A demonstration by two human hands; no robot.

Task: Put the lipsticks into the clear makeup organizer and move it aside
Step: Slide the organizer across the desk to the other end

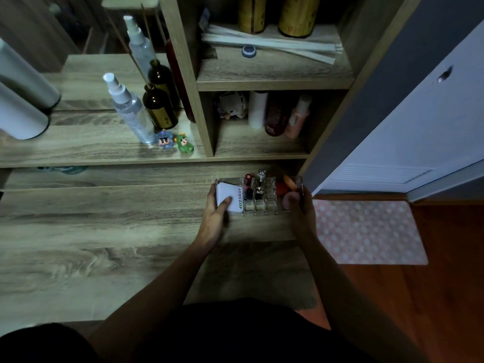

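from my seat, reading left to right: my left hand (pixel 218 214) grips the left end of the clear makeup organizer (pixel 271 205), thumb lying on the white box (pixel 227 196) in its left section. if that thumb drags, i'd expect the box to tip out. in the middle slots the lipsticks (pixel 249 187) stand upright, a silver-capped one (pixel 260 179) tallest; a jerky slide could topple them. the pink sponges (pixel 289 193) fill the right section, and my right hand (pixel 301 214) clasps that end. the organizer sits on the desk (pixel 104 231) close to its right edge, so pushing further right risks it dropping toward the dotted mat (pixel 366 231). dim light hides the edge.
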